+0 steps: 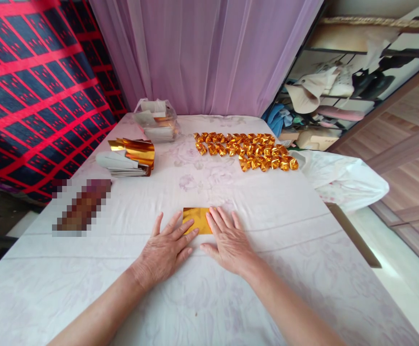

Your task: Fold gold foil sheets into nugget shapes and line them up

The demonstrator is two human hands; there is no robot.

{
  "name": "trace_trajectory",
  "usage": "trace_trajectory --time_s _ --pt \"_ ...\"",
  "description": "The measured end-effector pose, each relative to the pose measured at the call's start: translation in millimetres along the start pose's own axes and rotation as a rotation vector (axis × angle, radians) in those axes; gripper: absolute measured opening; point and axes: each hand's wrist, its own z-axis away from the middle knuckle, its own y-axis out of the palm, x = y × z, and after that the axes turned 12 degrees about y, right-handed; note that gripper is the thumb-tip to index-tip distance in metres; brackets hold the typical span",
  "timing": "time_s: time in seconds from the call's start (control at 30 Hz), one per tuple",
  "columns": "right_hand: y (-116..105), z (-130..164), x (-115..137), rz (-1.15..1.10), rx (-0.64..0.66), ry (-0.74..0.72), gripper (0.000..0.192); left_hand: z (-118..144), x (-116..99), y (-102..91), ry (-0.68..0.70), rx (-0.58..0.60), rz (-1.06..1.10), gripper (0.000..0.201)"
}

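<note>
Two hands [232, 244] touch one gold sheet [199, 218]; three foil rows [267, 150] beyond

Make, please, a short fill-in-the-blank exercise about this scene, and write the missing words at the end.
1. The left hand and the right hand touch a flat sheet of the metallic colour ____.
2. Farther back on the table, the folded pieces lie in ____ rows.
3. From the person's view, the clear bag is to the ____ of these pieces.
4. The curtain behind the table is ____.

Missing words: gold; three; left; purple.
</note>
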Motion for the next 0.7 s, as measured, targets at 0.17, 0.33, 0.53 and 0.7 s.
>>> trace_trajectory --time_s 0.17,0.33,0.53,0.7 --pt "-1 0 0 -0.015 -0.001 -0.002 0.077 6 5 -3.4 0.0 0.013 0.029 0.04" --pt "-3 0 2 -0.035 0.012 0.011 0.076 12 8 -4.1 0.005 0.017 0.04 0.043" --pt "-6 -1 2 -0.035 0.049 0.022 0.076 20 14 -7.3 0.015 0.044 0.036 0.043" --pt "-3 1 1 -0.026 0.033 0.027 0.075 19 17 -11.6 0.051 0.043 0.012 0.043"
